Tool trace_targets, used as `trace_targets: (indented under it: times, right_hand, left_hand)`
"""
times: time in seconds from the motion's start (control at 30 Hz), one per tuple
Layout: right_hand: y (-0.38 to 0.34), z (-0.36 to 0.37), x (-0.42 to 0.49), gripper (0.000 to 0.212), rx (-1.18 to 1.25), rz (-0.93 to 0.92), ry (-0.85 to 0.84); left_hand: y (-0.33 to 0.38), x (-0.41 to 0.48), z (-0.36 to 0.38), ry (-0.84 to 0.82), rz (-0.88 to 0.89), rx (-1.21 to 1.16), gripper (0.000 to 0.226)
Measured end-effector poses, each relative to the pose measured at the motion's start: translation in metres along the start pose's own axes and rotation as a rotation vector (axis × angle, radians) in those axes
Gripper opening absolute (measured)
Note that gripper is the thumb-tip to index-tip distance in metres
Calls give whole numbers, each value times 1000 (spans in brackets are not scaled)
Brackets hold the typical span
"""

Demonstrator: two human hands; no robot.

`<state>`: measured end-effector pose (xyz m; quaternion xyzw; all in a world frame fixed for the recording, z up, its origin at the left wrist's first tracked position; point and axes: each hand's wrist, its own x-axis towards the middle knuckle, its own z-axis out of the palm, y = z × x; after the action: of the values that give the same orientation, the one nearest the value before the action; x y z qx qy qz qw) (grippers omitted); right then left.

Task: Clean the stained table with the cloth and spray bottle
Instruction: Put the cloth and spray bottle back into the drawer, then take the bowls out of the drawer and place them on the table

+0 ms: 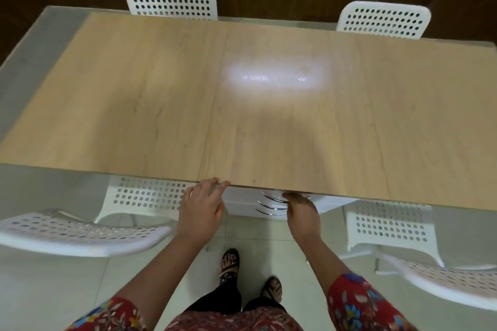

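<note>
The light wooden table (pixel 161 88) fills the middle of the view, with a bright glare patch and faint marks (pixel 302 72) right of centre. No cloth or spray bottle is in sight. My left hand (pixel 200 207) is at the near edge, fingers apart, fingertips resting on the table's rim and holding nothing. My right hand (pixel 302 212) reaches under the near edge beside the chrome drawer handles (pixel 269 204) of a white drawer unit (pixel 242 200). Its fingers are hidden beneath the tabletop.
Two white perforated chairs stand at the far side (pixel 172 1) (pixel 384 20). On my side are more white perforated chairs at the left (pixel 80 231) and the right (pixel 390 223). My sandalled feet (pixel 231 263) stand on pale floor tiles.
</note>
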<state>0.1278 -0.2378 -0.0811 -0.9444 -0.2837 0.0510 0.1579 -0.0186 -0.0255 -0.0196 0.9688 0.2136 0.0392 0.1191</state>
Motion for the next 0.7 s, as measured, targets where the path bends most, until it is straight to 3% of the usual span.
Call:
trace_targets:
  times: [0.07, 0.13, 0.23, 0.47, 0.7]
  right_hand:
    - [-4, 6, -27, 48, 210, 17, 67]
    - [-11, 19, -52, 48, 268, 18, -1]
    - [-11, 48, -59, 50, 206, 94, -218]
    - [3, 103, 19, 62, -14, 210, -635]
    - [4, 118, 16, 51, -107, 237, -639]
  left_hand:
    - [2, -1, 0, 30, 23, -3, 63]
    - [-2, -1, 4, 46, 36, -17, 63]
    - [-5, -5, 12, 56, 47, -33, 65]
    - [-10, -9, 33, 120, 30, -29, 68]
    - [-7, -10, 34, 157, 4, -51, 71]
